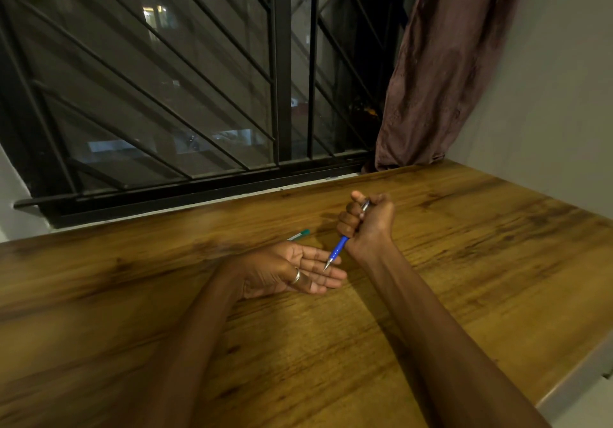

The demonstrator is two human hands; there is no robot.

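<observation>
Head view, looking down across a wooden table (464, 278): two bare forearms reach forward over the grain. Nearest comes the left hand (292, 271), lying palm up just above or on the tabletop, its fingers straight and loosely together, holding nothing. A silver ring (296, 276) sits on one digit near the palm's edge.

A blue pen (339, 248) slants down over those fingers, with its metal tip right at them; whether the tip actually touches the skin I cannot tell. A little farther on, the right hand (368, 225) grips the upper part of that pen in a closed fist, fingers wrapped round the barrel and the thumb set over the top end, where a silver clip shows.

Just beyond the left hand, a green-capped pen (299, 235) lies flat on the table, apart from both hands.

Behind the far table edge runs a dark window grille (166, 89) with slanted bars, night outside and a few lit windows. To its right hangs a brownish curtain (441, 72), its hem reaching the tabletop, beside a pale wall (564, 89).
</observation>
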